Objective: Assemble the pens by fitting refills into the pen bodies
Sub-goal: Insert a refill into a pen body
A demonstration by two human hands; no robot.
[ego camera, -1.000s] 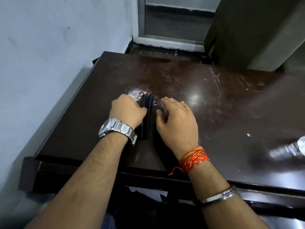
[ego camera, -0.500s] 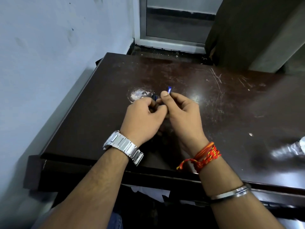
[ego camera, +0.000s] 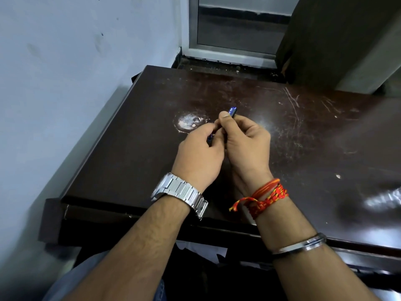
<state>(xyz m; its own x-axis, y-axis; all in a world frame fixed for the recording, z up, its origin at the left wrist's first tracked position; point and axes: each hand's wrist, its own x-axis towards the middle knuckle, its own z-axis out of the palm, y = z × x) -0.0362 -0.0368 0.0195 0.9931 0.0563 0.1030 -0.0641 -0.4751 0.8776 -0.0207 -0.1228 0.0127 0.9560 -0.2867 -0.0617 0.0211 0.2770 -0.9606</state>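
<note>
Newly lifted off the dark table (ego camera: pixel 325 137), a blue plastic pen body (ego camera: pixel 232 110) is pinched by the right hand (ego camera: pixel 245 144), the left hand (ego camera: pixel 198 155) seemingly pinching below that grip for fitting

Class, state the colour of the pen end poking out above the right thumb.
Blue; the pen in the right hand shows best in the head view.

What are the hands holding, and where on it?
A blue pen: the right hand pinches it just below its far end; the left hand grips its near part, mostly hidden.
</note>
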